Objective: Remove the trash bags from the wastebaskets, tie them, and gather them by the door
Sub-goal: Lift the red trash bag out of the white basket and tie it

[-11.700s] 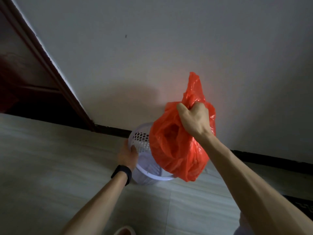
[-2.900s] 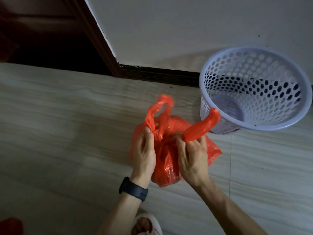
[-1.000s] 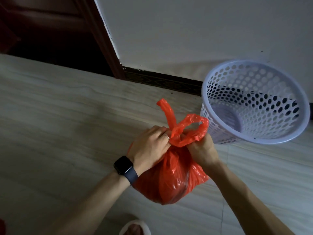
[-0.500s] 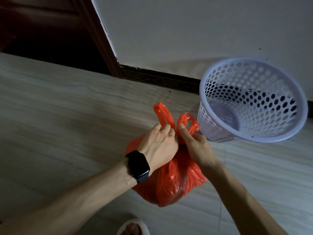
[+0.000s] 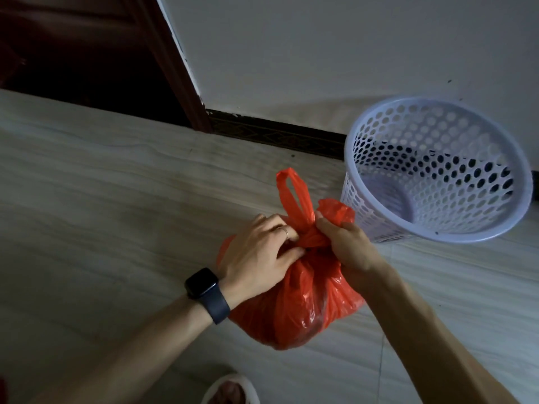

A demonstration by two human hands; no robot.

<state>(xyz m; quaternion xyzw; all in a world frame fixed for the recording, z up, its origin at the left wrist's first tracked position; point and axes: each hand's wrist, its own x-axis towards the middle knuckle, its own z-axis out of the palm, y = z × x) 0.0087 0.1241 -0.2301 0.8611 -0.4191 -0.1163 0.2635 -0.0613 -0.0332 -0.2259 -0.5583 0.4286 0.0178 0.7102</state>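
A person's left hand (image 5: pixel 262 255) curls its fingers into the knotted neck of a red trash bag (image 5: pixel 297 304), and the right hand (image 5: pixel 347 249) clenches one handle, above a pale, grained tile floor (image 5: pixel 102 185). A white perforated wastebasket (image 5: pixel 358 199) stands just right of the bag, against a white wall (image 5: pixel 320 53). A dark door (image 5: pixel 73 53) is at far left.

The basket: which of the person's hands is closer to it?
Right. The right hand grips the bag at its neck, just beside the basket; the left hand pinches the neck from the far side.
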